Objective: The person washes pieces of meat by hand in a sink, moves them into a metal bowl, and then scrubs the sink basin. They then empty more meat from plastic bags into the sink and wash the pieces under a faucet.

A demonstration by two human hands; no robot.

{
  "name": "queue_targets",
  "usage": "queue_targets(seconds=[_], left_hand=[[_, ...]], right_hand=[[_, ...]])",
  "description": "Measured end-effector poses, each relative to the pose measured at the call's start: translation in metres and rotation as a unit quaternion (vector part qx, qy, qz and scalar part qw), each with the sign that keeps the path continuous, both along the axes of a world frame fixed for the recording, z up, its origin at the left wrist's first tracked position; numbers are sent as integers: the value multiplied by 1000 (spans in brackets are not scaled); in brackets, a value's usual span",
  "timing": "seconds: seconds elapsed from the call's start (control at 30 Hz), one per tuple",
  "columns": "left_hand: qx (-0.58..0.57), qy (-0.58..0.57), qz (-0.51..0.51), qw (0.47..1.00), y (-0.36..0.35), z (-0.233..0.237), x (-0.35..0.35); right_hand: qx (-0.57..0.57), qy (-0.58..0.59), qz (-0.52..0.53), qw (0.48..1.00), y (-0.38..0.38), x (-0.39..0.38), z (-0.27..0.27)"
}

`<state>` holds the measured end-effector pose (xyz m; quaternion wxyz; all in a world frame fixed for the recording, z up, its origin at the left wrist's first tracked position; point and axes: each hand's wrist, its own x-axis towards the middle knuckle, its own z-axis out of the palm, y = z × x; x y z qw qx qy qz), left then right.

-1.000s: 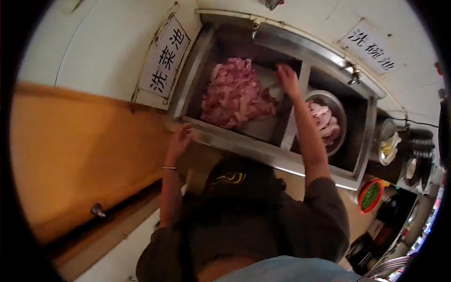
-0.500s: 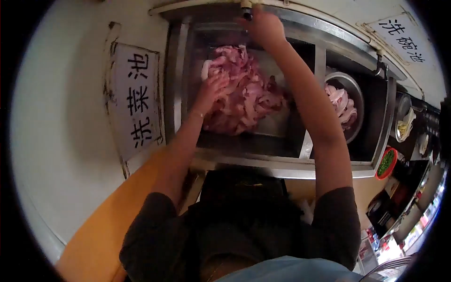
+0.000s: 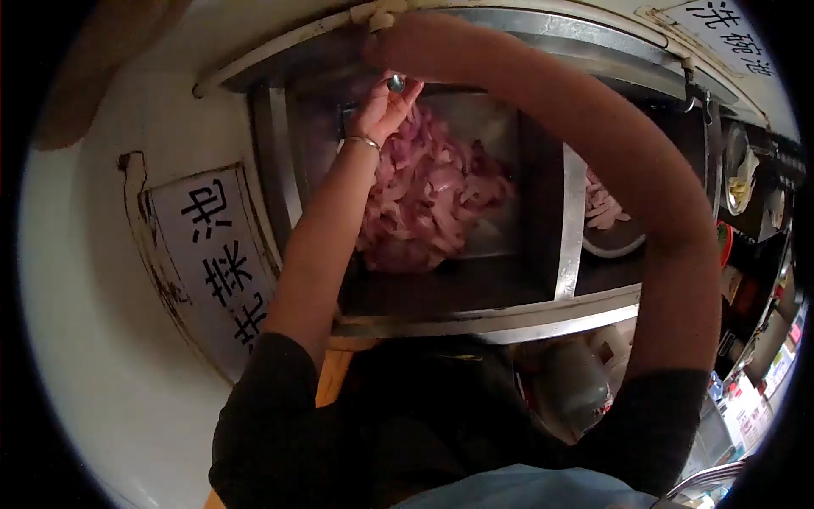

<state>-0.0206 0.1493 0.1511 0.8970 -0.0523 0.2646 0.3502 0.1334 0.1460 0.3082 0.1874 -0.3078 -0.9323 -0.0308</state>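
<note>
My left hand (image 3: pixel 386 112) is palm up at the back left of the sink, fingers apart around a small shiny metal end, perhaps the tap's spout (image 3: pixel 396 82); touching is unclear. My right hand (image 3: pixel 392 49) is just above it, beside the pale tap fitting (image 3: pixel 381 19), its fingers dark and hard to make out. A large heap of pink raw meat strips (image 3: pixel 432 191) lies in the left basin (image 3: pixel 487 301), below and to the right of my left hand.
A metal divider (image 3: pixel 570 246) separates the basins. The right basin holds a metal bowl (image 3: pixel 615 251) with pale meat (image 3: pixel 602 204), partly behind my right arm. A pipe (image 3: pixel 280 47) runs along the wall. At the right stands a dish of yellowish food (image 3: pixel 740 182).
My left hand has left the meat and moved up to the spout. My right hand remains near the tap, with its arm now bent further across the sink. The view has shifted and tilted.
</note>
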Motion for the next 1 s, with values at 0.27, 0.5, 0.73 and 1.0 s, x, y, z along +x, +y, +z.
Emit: queue_targets(seconds=[0.27, 0.5, 0.73, 1.0], left_hand=[[192, 187, -152, 951, 11, 3, 6], [374, 340, -259, 823, 12, -8, 6], [259, 496, -323, 763, 4, -13, -21], [238, 466, -117, 844, -17, -71, -56]], right_hand=[[-305, 417, -391, 762, -58, 15, -81], [-339, 467, -421, 700, -117, -41, -314], [-470, 516, -347, 626, -70, -67, -322], [-544, 631, -167, 527, -29, -42, -206]])
